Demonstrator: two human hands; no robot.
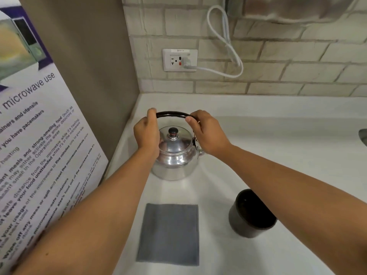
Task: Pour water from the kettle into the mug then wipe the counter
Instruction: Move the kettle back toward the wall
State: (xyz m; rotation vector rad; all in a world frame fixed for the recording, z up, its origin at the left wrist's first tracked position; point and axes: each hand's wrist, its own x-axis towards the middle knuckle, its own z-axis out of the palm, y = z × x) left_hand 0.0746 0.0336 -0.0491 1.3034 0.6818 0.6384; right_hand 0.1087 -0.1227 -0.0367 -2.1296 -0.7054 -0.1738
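A shiny metal kettle (174,155) with a black knob on its lid stands on the white counter (278,155) near the corner. Its black arched handle (171,114) is upright. My left hand (147,133) grips the handle's left end and my right hand (206,132) grips its right end. The spout, partly hidden by my right hand, points right. A dark mug (250,214) stands at the front right, partly covered by my right forearm. A folded grey cloth (168,235) lies flat in front of the kettle.
A poster on microwave use (39,145) covers the panel on the left. The brick wall behind holds an outlet (179,60) with a white cord (224,42) plugged in. A sink edge (363,135) shows at the far right.
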